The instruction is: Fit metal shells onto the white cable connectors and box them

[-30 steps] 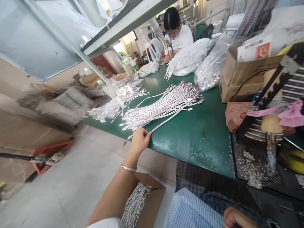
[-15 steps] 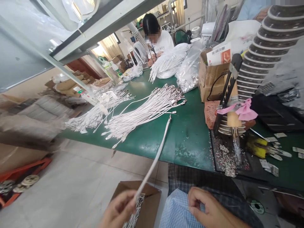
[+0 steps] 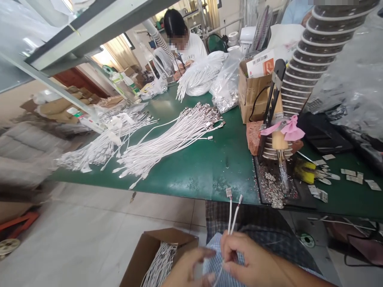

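My right hand (image 3: 251, 261) pinches a white cable (image 3: 231, 213) folded double, its two ends pointing up in front of the green table (image 3: 209, 167). My left hand (image 3: 188, 271) is close beside it at the bottom edge, fingers curled toward the cable's lower part; whether it grips the cable I cannot tell. Below my left hand stands a cardboard box (image 3: 143, 255) with several white cables in it. A big pile of white cables (image 3: 173, 139) lies on the table ahead.
A second cable pile (image 3: 101, 139) lies at the left. A soldering stand with a spiral holder (image 3: 278, 135) and a tray of metal scraps (image 3: 275, 187) sit at the right, behind them cardboard boxes (image 3: 254, 91). Another person (image 3: 185, 44) works at the far end.
My left hand pulled one cable off the table pile and brought it down to my lap. My right hand came up and took the cable, now folded double. The camera turned right.
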Tool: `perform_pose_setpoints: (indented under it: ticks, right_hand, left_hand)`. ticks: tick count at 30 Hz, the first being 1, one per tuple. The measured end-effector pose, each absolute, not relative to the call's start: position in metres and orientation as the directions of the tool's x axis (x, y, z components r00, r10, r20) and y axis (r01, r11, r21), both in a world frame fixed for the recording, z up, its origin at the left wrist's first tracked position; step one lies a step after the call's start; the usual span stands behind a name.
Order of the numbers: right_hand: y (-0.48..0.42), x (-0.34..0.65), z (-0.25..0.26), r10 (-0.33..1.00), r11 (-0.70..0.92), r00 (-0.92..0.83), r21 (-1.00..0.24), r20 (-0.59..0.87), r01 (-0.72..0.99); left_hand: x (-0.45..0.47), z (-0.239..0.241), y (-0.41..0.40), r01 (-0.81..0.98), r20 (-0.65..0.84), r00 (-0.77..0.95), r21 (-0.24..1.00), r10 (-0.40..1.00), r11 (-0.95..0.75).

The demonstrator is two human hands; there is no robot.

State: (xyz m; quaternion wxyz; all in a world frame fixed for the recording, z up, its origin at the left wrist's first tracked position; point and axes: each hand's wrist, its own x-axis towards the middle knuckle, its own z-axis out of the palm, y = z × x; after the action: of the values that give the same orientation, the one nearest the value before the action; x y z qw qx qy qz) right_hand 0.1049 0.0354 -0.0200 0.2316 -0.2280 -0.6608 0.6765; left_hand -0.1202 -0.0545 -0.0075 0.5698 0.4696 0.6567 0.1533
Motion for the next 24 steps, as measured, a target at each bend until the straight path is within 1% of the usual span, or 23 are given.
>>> perform_pose_setpoints:
  ticks: [1,3,4,6,10,15,16,17,19,21,22,24]
  right_hand:
    - [0.032,0.109,-0.02,0.593,-0.009,-0.805,-1.0,0.005,-0.013]
    - [0.026,0.116,-0.019,0.562,0.004,-0.827,-1.0,0.009,-0.008]
    - [0.023,0.12,-0.018,0.555,0.009,-0.832,-1.0,0.004,0.001]
    - [0.018,0.127,-0.017,0.564,0.02,-0.826,-0.999,-0.016,0.032]
    - [0.015,0.144,-0.015,0.612,0.042,-0.788,-0.992,-0.07,0.121]
    - [0.024,0.181,-0.005,0.636,0.073,-0.765,-0.979,-0.1,0.188]
    - [0.026,0.19,-0.003,0.669,0.077,-0.736,-0.975,-0.106,0.21]
    - [0.028,0.199,-0.001,0.719,0.06,-0.685,-0.971,-0.117,0.23]
    - [0.03,0.213,0.002,0.836,-0.015,-0.53,-0.972,-0.139,0.233]
    - [0.031,0.22,0.005,0.911,-0.074,-0.387,-0.979,-0.144,0.191]
    - [0.032,0.22,0.008,0.926,-0.069,-0.355,-0.984,-0.124,0.164]
    - [0.035,0.216,0.013,0.937,-0.007,-0.345,-0.992,-0.049,0.123]
  left_hand:
    - [-0.112,-0.001,-0.042,0.338,-0.528,0.119,0.818,0.841,0.466]
    - [-0.089,0.01,-0.014,0.108,-0.392,0.172,0.919,0.904,0.379]
    - [-0.076,0.014,-0.001,0.007,-0.343,0.186,0.937,0.921,0.348]
    - [-0.048,0.019,0.019,-0.107,-0.351,0.232,0.918,0.907,0.383]
    - [-0.008,0.013,0.03,-0.14,-0.376,0.298,0.892,0.877,0.43]
    - [0.006,0.009,0.022,-0.243,-0.337,0.275,0.882,0.9,0.405]
    - [0.007,0.011,0.021,-0.247,-0.33,0.284,0.882,0.9,0.401]
    - [0.007,0.012,0.022,-0.239,-0.323,0.295,0.887,0.9,0.396]
    - [0.008,0.016,0.024,-0.189,-0.313,0.315,0.904,0.896,0.382]
    - [0.008,0.019,0.027,-0.116,-0.313,0.335,0.923,0.889,0.368]
    - [0.008,0.02,0.028,-0.075,-0.319,0.348,0.928,0.882,0.366]
    - [0.009,0.021,0.029,0.007,-0.326,0.368,0.937,0.871,0.348]
